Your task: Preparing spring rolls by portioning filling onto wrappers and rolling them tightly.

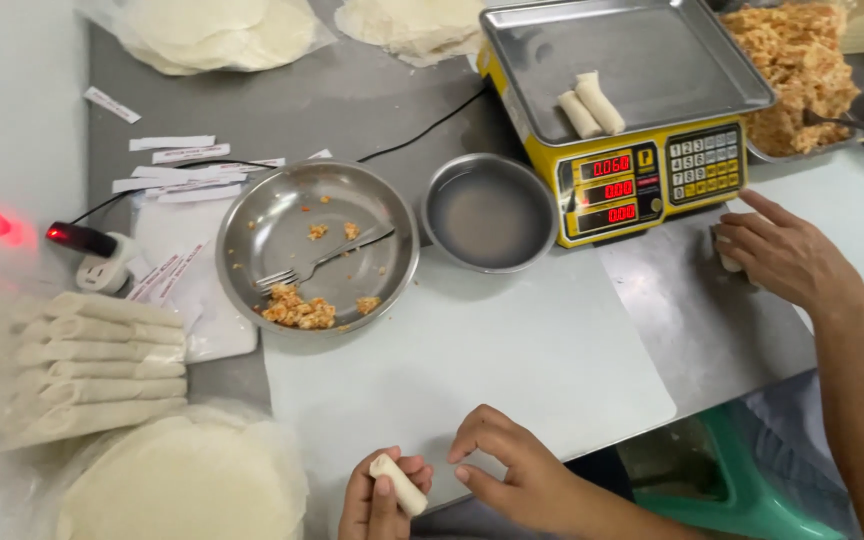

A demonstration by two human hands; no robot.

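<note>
Nearest the lens: left hand (380,495), fingers curled shut around a small white roll (399,484), held low over the near edge of a white cutting board (512,360). Right hand (512,465) just beside, fingers bent but apart, gripping nothing. Beyond the board: round steel pan (252,215) with a fork (322,262) and orange filling scraps (297,310); smaller steel bowl (490,212) of liquid to its right. Yellow scale (620,190) behind, two finished rolls (590,104) on its platter. Far left: stacked rolls (102,365), round wrappers (182,480) under plastic. Far right: another person's hand (787,255) resting on the table, steel tray of filling (797,70) behind.
</note>
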